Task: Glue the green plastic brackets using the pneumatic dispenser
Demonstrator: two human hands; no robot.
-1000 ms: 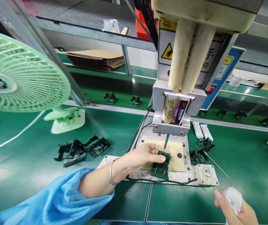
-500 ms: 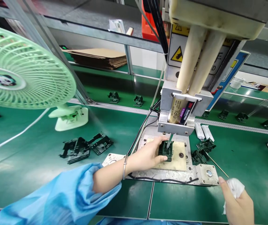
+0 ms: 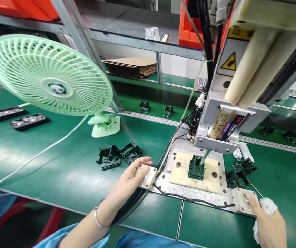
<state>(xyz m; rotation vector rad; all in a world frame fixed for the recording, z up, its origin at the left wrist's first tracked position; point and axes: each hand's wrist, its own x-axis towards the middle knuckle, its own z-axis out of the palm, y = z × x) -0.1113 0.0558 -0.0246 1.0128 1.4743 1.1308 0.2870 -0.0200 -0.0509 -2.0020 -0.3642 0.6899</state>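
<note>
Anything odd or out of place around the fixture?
No spill or damage shows. The green part sits on the cream plate at the nozzle. Slightly untidy: a thin stick pokes from jumbled dark parts toward the white cloth in the right hand.

Dark-green molded plastic makes up the part (image 3: 196, 169) at four o'clock, near a dull, mottled metal base (image 3: 165, 181) at five; the green tabletop (image 3: 78, 177) gleams smooth and glossy. Pale-green plastic forms the fan (image 3: 57, 89) at ten, matt brown cardboard the stack (image 3: 134, 62) at eleven.
</note>
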